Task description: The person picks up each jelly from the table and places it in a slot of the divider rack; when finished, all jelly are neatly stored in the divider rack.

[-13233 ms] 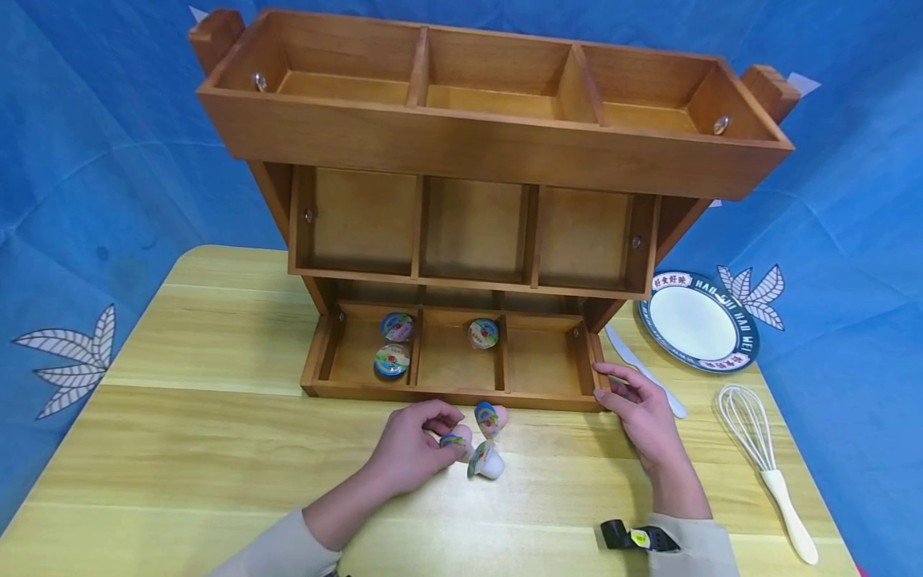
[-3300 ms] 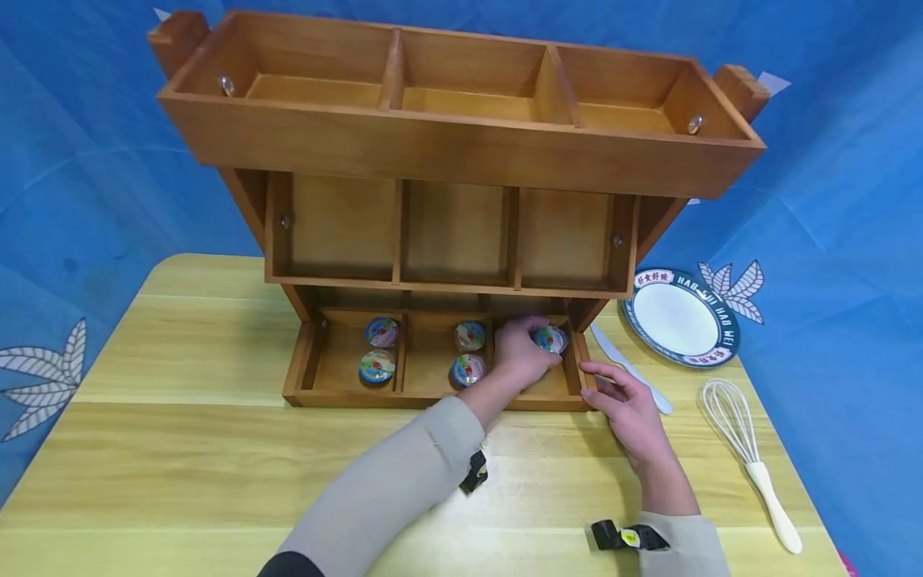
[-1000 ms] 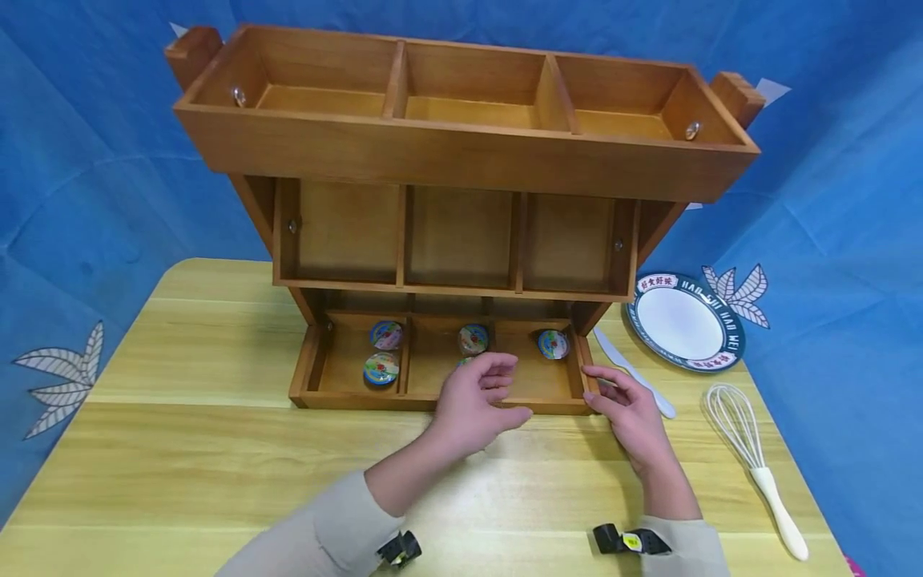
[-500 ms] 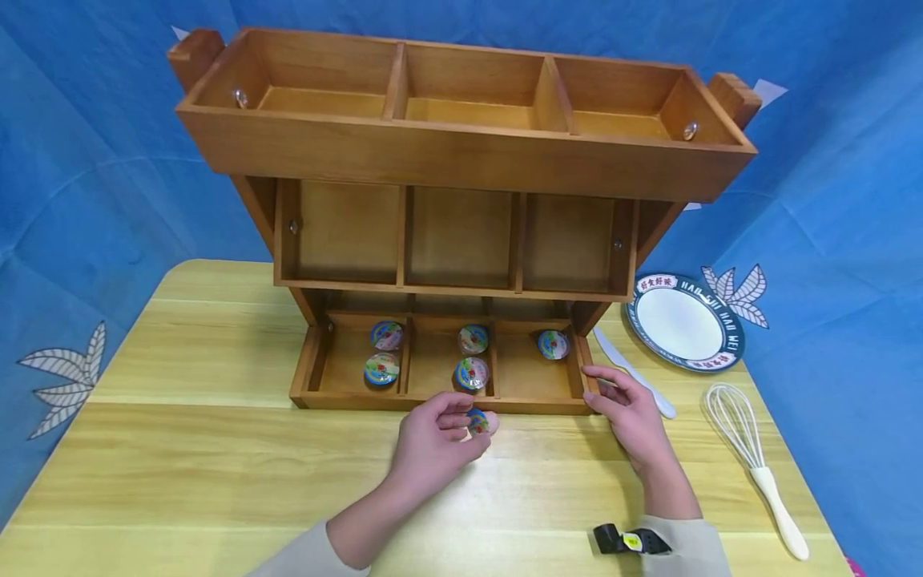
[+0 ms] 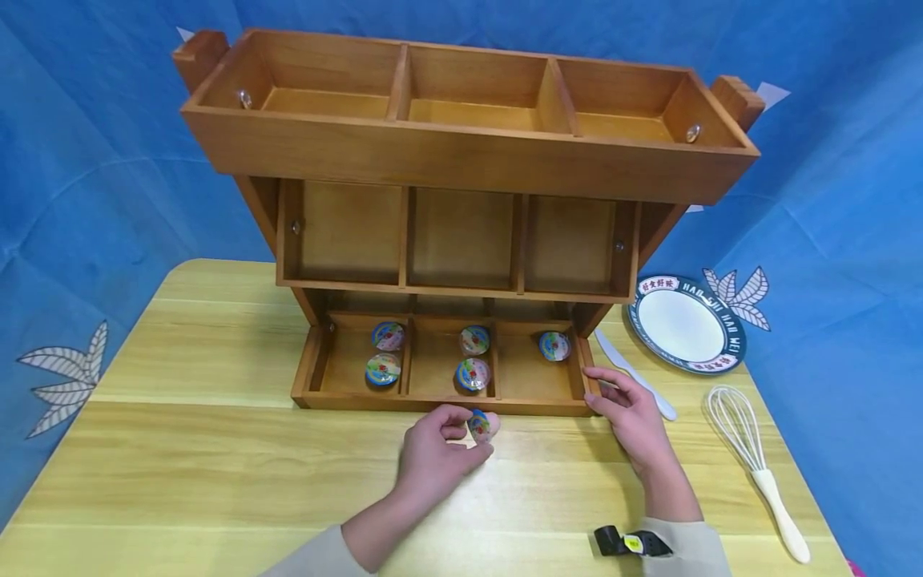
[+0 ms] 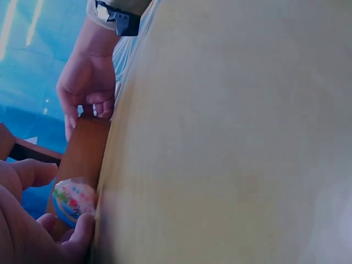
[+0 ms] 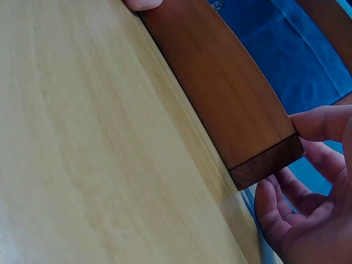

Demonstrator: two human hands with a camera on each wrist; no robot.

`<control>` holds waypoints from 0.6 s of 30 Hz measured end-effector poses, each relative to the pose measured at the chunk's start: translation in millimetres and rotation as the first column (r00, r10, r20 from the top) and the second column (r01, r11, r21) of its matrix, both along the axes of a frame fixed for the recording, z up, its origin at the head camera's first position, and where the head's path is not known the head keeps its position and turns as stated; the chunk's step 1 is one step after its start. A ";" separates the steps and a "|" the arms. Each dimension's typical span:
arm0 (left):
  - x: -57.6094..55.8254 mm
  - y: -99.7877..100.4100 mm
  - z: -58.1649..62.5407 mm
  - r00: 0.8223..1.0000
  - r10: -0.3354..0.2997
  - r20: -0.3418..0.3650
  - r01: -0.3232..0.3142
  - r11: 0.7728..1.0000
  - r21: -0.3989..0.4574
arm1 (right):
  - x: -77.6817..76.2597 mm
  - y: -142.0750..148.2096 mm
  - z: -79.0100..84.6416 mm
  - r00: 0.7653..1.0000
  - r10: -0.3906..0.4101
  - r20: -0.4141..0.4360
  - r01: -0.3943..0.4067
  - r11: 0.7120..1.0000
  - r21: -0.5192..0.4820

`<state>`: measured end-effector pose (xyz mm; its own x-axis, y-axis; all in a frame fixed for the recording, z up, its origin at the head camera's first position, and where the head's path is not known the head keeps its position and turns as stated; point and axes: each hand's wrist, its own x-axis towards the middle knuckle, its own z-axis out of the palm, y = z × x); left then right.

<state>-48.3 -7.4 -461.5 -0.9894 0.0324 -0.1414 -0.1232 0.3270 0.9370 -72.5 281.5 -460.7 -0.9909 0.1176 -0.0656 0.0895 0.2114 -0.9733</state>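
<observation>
My left hand [image 5: 436,453] is at a small jelly cup [image 5: 479,426] on the table, just before the lowest tray [image 5: 440,405] of a tiered wooden box. Thumb and fingers reach round the cup; in the left wrist view the index finger stands apart from the cup [image 6: 74,201] while the thumb is close to its lower edge. My right hand [image 5: 634,413] holds the tray's right end, and in the right wrist view its fingers curl about that wooden corner [image 7: 269,162]. Inside the tray, two jelly cups [image 5: 383,369] sit left, two [image 5: 473,374] middle, one [image 5: 554,345] right.
Two upper tiers [image 5: 461,148] of the box overhang the lowest tray. Right of it lie a white knife [image 5: 634,373], a round plate [image 5: 681,324] with a dark rim, and a whisk [image 5: 760,473]. Blue cloth [image 5: 108,160] hangs behind the table.
Since earlier, jelly cups went into the middle and right compartments by the left hand. Over the last second it came back left to the remaining cup, its thumb now lower. The right hand stays put.
</observation>
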 end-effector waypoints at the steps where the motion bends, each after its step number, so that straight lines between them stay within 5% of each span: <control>1: 0.1 1.1 -1.6 1.000 0.007 -0.010 -0.007 1.000 -0.007 | 0.1 -0.1 0.3 1.000 0.000 0.002 0.000 1.000 -0.001; 18: 1.9 12.5 -10.7 0.990 0.083 -0.116 -0.101 0.983 -0.154 | 0.1 -1.7 1.7 1.000 -0.008 0.027 0.008 1.000 0.000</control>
<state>-46.4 5.2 -472.1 -0.9969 -0.0735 -0.0287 -0.0597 0.4651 0.8832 -72.4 279.8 -459.0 -0.9878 0.1253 -0.0922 0.1173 0.2107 -0.9705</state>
